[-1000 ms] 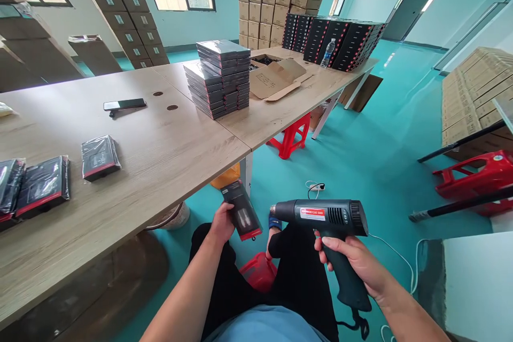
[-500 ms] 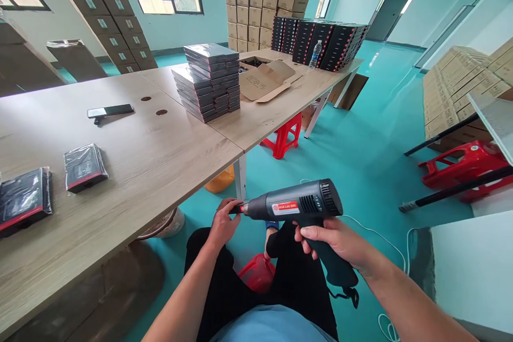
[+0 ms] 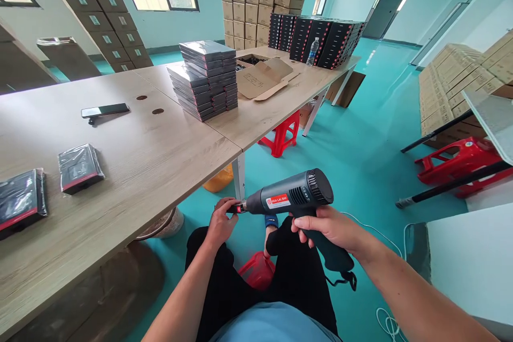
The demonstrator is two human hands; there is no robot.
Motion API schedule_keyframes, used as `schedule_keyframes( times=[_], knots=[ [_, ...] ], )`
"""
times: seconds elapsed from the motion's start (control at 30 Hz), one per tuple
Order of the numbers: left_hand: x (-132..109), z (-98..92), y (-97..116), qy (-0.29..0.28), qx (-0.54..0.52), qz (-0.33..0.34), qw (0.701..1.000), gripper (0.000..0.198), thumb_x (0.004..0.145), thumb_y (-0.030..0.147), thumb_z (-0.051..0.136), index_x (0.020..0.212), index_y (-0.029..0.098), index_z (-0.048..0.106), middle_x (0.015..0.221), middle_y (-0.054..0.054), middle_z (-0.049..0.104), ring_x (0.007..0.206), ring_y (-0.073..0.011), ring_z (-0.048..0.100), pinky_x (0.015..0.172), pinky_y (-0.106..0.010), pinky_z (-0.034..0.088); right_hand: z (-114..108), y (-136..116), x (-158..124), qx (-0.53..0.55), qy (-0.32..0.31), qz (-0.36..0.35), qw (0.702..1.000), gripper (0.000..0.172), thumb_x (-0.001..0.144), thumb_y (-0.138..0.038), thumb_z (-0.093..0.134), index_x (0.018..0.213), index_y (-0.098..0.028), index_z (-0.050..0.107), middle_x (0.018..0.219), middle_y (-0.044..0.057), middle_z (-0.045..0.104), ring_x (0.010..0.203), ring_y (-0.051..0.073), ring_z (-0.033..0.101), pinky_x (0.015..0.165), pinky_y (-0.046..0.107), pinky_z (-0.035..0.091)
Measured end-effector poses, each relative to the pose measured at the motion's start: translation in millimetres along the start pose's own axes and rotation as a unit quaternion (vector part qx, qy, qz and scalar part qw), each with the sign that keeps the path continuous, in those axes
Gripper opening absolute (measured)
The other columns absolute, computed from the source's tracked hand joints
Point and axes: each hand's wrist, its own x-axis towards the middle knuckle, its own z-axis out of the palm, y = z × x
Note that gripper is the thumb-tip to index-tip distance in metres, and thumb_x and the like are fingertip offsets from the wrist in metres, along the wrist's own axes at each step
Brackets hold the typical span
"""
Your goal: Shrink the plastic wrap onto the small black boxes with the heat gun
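Note:
My right hand (image 3: 326, 227) is wrapped round the handle of a dark heat gun (image 3: 290, 195) with a red and white label. Its metal nozzle points left, towards my left hand (image 3: 220, 223). There my fingers are closed on a small black box (image 3: 238, 208) with a red end, mostly hidden by the fingers. The nozzle tip is right at the box; whether they touch I cannot tell. On the table to the left lie a small film-wrapped box (image 3: 80, 168) and a larger film-wrapped box (image 3: 23, 200), both black with red edges.
A wooden-topped table (image 3: 132, 171) runs along my left, with a phone (image 3: 105, 111), stacked flat boxes (image 3: 206, 80) and an open carton (image 3: 262, 77) on it. Below its edge stands a waste bin (image 3: 170, 223). A white cable (image 3: 388, 323) lies on the floor at right.
The heat gun has shifted slightly left and up, tilting a little more, with its label turned further into view. The small box's red end shows more. The whole view has shifted slightly.

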Motion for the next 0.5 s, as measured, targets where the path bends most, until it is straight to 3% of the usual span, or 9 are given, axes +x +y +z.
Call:
schedule_keyframes(
  times=[0.1, 0.23, 0.4, 0.5],
  knots=[
    [0.2, -3.0, -0.8, 0.017, -0.015, -0.005, 1.0, 0.045, 0.055, -0.014, 0.059, 0.077, 0.021, 0.076, 0.104, -0.007, 0.065, 0.115, -0.025, 0.056, 0.104, -0.026, 0.043, -5.8, -0.3, 2.9, -0.011, 0.004, -0.001, 1.0, 0.025, 0.079, -0.039, 0.07, 0.086, -0.015, 0.072, 0.085, 0.007, 0.072, 0.07, 0.018, 0.065, 0.058, 0.03, 0.052],
    [-0.5, -9.7, -1.0, 0.014, 0.019, 0.014, 1.0, 0.045, 0.059, -0.012, 0.059, 0.082, 0.023, 0.076, 0.102, -0.004, 0.066, 0.106, -0.023, 0.059, 0.099, -0.025, 0.044, -22.4, 4.4, 4.2, -0.024, 0.081, 0.02, 0.996, 0.025, 0.081, -0.038, 0.069, 0.087, -0.014, 0.071, 0.076, 0.006, 0.071, 0.066, 0.016, 0.064, 0.058, 0.029, 0.052],
    [0.2, -10.8, -0.4, 0.036, -0.003, -0.004, 0.999, 0.046, 0.057, -0.012, 0.057, 0.081, 0.021, 0.076, 0.098, -0.004, 0.067, 0.1, -0.0222, 0.059, 0.095, -0.024, 0.044, -25.0, 11.0, 0.5, 0.052, 0.046, 0.02, 0.997, 0.027, 0.079, -0.037, 0.071, 0.096, -0.015, 0.068, 0.086, 0.007, 0.072, 0.068, 0.016, 0.065, 0.056, 0.027, 0.052],
    [2.2, -7.8, -0.8, 0.018, 0.03, 0.017, 0.999, 0.047, 0.055, -0.011, 0.058, 0.082, 0.022, 0.077, 0.098, -0.003, 0.067, 0.098, -0.0224, 0.059, 0.095, -0.025, 0.044, -19.6, 12.9, 1.0, 0.05, 0.06, 0.012, 0.997, 0.028, 0.079, -0.037, 0.071, 0.095, -0.015, 0.067, 0.083, 0.006, 0.072, 0.067, 0.016, 0.064, 0.056, 0.027, 0.052]
  ],
)
